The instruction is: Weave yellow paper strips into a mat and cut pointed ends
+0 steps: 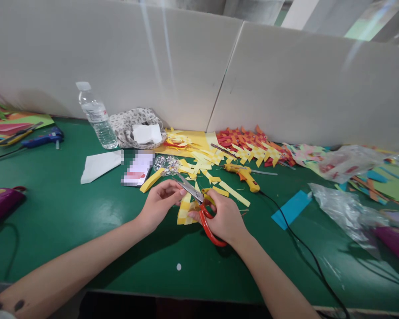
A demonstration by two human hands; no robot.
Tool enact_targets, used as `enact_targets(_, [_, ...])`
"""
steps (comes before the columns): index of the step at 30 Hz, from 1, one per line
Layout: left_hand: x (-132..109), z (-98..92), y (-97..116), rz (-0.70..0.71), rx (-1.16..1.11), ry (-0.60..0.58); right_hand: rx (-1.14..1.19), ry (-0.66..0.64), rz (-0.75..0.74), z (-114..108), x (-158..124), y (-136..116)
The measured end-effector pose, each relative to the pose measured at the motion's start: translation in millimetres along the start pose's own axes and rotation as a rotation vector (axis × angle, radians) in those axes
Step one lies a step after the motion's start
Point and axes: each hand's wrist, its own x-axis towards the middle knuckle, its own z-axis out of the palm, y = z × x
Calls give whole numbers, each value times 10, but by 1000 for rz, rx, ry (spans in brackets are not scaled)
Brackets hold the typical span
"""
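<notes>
My right hand (231,218) is closed around a pair of scissors (206,226) with red handles, the steel blades pointing up and left. Its fingers also hold a woven yellow paper piece (183,216) that hangs under the blades. Thumb and fingers of my left hand (158,204) are pinched together beside the blades; what they grip is too small to make out. Cut yellow paper strips (234,193) lie scattered just beyond both hands. A round clear case (167,165) of small googly eyes sits behind the left hand.
A yellow glue gun (242,173) trails a black cord on the right, near a blue paper strip (291,209) and plastic bag (342,212). Woven paper fish (249,144) line the wall. A phone (139,168), water bottle (98,117) and blue glue gun (43,138) lie left.
</notes>
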Motion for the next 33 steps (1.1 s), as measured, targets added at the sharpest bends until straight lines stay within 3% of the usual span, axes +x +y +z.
enact_targets(8, [-3, -6, 1, -4, 28, 10, 23, 33, -11, 10, 3, 7])
enact_targets(16, [26, -18, 1, -37, 54, 15, 150, -26, 54, -4, 10, -13])
enact_targets(25, [64, -47, -50, -77, 73, 63, 689, 186, 241, -51, 74, 51])
enact_targets(33, [60, -48, -45, -124, 98, 89, 1003, -77, 464, -89, 142, 44])
